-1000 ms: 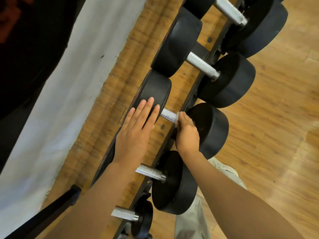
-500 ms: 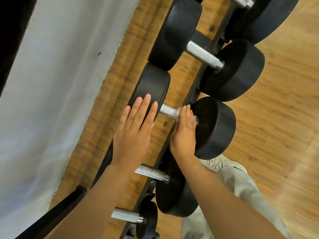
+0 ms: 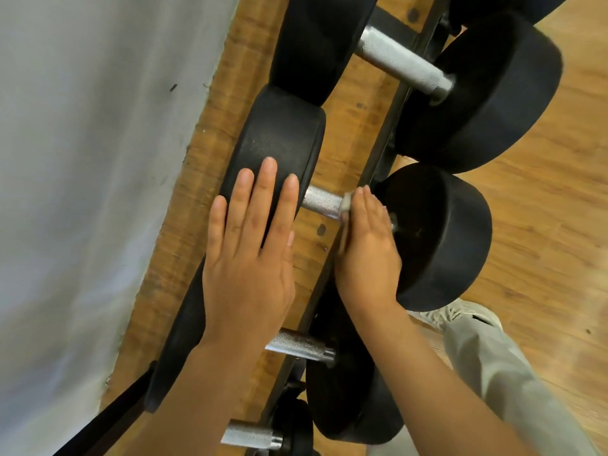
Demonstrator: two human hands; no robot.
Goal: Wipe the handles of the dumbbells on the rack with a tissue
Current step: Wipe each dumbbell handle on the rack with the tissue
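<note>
Black dumbbells with knurled silver handles lie across a dark metal rack (image 3: 385,133). My left hand (image 3: 250,245) rests flat, fingers together, on the left head (image 3: 276,139) of the middle dumbbell. My right hand (image 3: 365,251) is wrapped over the right part of that dumbbell's handle (image 3: 320,202), close to its right head (image 3: 441,235). A thin edge of tissue (image 3: 344,222) shows under my right palm; most of the tissue is hidden. Other handles lie further up (image 3: 401,62) and nearer me (image 3: 296,345), (image 3: 250,434).
A grey-white wall (image 3: 92,192) runs along the left, close behind the rack. Wood floor (image 3: 543,258) spreads to the right and shows between the rack rails. My trouser leg and a shoe (image 3: 460,315) stand just right of the rack.
The view has closed in on the rack. My right hand has shifted on the handle, its fingers now lying straighter over the bar. My left hand stays flat on the left head.
</note>
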